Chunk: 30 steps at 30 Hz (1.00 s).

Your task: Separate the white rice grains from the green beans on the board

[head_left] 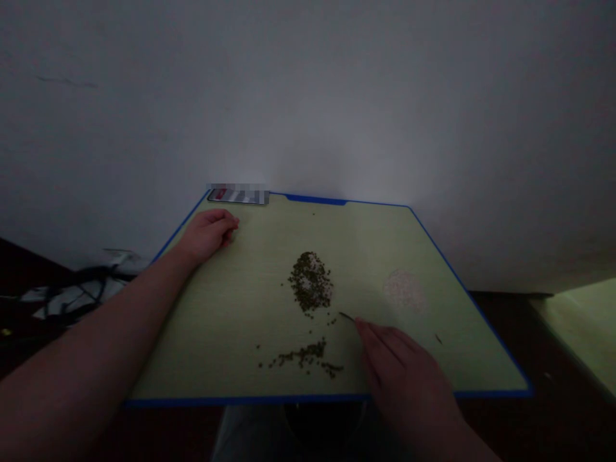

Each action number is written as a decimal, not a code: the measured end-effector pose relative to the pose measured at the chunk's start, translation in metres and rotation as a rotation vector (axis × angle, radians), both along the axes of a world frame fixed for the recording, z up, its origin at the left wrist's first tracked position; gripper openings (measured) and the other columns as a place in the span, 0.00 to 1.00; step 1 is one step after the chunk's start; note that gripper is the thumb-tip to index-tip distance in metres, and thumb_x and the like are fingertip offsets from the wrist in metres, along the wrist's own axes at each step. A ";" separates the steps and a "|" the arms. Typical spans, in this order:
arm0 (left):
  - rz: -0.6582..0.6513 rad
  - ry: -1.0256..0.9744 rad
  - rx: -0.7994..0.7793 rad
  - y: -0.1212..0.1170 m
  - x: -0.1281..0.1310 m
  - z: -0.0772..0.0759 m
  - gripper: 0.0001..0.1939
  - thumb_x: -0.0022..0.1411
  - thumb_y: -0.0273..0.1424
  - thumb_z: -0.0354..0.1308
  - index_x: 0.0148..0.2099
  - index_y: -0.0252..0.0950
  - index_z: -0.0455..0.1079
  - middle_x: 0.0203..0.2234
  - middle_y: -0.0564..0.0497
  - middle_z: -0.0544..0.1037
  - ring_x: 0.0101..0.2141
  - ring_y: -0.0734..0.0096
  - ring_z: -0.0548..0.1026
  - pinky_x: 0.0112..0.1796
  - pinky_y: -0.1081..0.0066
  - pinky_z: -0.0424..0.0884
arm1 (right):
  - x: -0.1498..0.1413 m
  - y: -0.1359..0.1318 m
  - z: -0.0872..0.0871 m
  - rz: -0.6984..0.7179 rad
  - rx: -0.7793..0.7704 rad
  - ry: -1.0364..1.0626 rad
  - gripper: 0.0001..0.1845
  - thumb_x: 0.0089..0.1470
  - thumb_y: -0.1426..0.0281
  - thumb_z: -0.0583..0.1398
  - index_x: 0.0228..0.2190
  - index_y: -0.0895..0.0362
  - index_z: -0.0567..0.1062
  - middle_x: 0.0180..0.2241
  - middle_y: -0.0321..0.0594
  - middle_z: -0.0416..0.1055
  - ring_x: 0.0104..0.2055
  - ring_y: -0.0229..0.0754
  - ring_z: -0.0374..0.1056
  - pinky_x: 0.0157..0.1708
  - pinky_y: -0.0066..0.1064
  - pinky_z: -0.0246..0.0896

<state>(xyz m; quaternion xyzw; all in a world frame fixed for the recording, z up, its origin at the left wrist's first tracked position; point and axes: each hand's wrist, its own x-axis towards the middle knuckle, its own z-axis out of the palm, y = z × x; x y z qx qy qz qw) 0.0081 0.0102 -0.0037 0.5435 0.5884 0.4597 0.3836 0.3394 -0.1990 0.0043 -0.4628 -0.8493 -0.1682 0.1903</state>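
A pale green table (226,308) with a blue edge lies before me. A heap of small dark green grains (310,282) sits in its middle, and a thinner trail of the same grains (305,356) lies nearer the front. To the right is a faint pile of white grains (403,290). My right hand (399,366) rests at the front right, fingers pinched on a thin dark tool (347,316) whose tip points at the heap. My left hand (209,232) lies at the far left of the table, fingers curled, nothing seen in it.
A phone-like flat object (238,194) lies at the table's far left corner against the white wall. Dark cables and pale clutter (81,292) lie on the floor to the left. Another pale green surface (582,327) shows at the right. One stray dark grain (438,338) lies near the right.
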 end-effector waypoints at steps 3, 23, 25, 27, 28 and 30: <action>0.001 0.026 0.003 -0.003 0.001 0.003 0.09 0.48 0.34 0.59 0.20 0.38 0.65 0.11 0.56 0.65 0.13 0.77 0.61 0.16 0.74 0.56 | 0.001 0.009 -0.001 -0.016 -0.014 -0.012 0.19 0.57 0.82 0.49 0.44 0.66 0.76 0.37 0.48 0.79 0.36 0.44 0.76 0.36 0.35 0.75; -0.005 0.048 0.013 -0.003 0.000 0.003 0.09 0.47 0.35 0.58 0.21 0.37 0.65 0.11 0.57 0.64 0.13 0.77 0.61 0.16 0.75 0.56 | 0.020 0.025 0.007 0.310 -0.087 0.044 0.18 0.59 0.81 0.50 0.45 0.63 0.76 0.40 0.44 0.79 0.39 0.44 0.74 0.40 0.36 0.73; -0.015 0.037 0.016 -0.001 -0.001 0.001 0.09 0.47 0.35 0.58 0.21 0.37 0.65 0.11 0.57 0.64 0.13 0.78 0.61 0.16 0.75 0.56 | 0.024 0.017 0.008 0.332 -0.088 0.059 0.18 0.60 0.80 0.50 0.44 0.62 0.76 0.39 0.43 0.79 0.39 0.43 0.74 0.40 0.35 0.73; -0.020 0.037 0.015 0.000 -0.002 -0.001 0.09 0.48 0.35 0.59 0.21 0.37 0.65 0.11 0.57 0.64 0.13 0.78 0.61 0.16 0.75 0.56 | 0.027 0.012 0.008 0.346 -0.082 0.065 0.17 0.61 0.80 0.49 0.44 0.62 0.76 0.38 0.43 0.79 0.38 0.42 0.74 0.39 0.34 0.73; -0.019 0.041 0.015 0.000 -0.002 -0.001 0.09 0.48 0.35 0.59 0.21 0.37 0.65 0.11 0.57 0.64 0.13 0.78 0.61 0.16 0.75 0.56 | 0.028 0.011 0.008 0.345 -0.076 0.066 0.17 0.61 0.80 0.49 0.44 0.62 0.76 0.38 0.43 0.79 0.38 0.42 0.74 0.40 0.35 0.73; -0.009 0.051 0.013 -0.001 -0.001 0.000 0.09 0.48 0.35 0.59 0.21 0.37 0.65 0.11 0.57 0.64 0.13 0.78 0.61 0.16 0.75 0.55 | 0.029 0.015 0.006 0.320 -0.075 0.057 0.17 0.61 0.80 0.50 0.45 0.63 0.75 0.40 0.44 0.79 0.40 0.43 0.74 0.40 0.36 0.73</action>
